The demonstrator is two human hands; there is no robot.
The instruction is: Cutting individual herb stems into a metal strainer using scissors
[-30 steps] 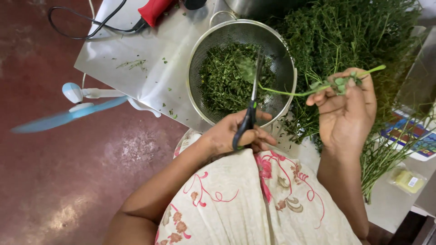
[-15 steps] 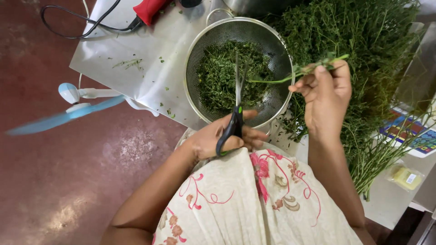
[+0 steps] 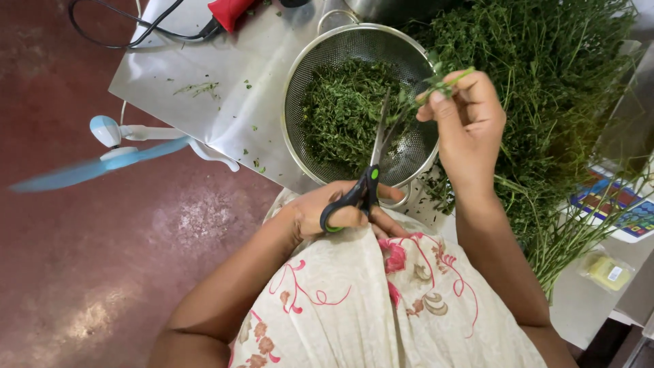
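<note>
I'm snipping herbs. My left hand (image 3: 334, 211) grips the scissors (image 3: 364, 180), blades up over the strainer (image 3: 306, 75). My right hand (image 3: 466, 123) pinches a green sprig (image 3: 436, 83) above it. Next I think: sprig btwn blades, w/ fingers back.

Bright, even daylight; soft glare on the steel tabletop (image 3: 204, 61) at 11 o'clock and floor (image 3: 88, 320) at 8 o'clock. Blue fan blade (image 3: 102, 165) motion-blurred; the rest sharp.

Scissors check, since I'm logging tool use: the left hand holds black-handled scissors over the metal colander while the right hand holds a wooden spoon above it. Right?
Not quite. The head view shows the right hand pinching a green herb sprig, not a spoon. The left hand does hold the scissors over the colander.
</note>
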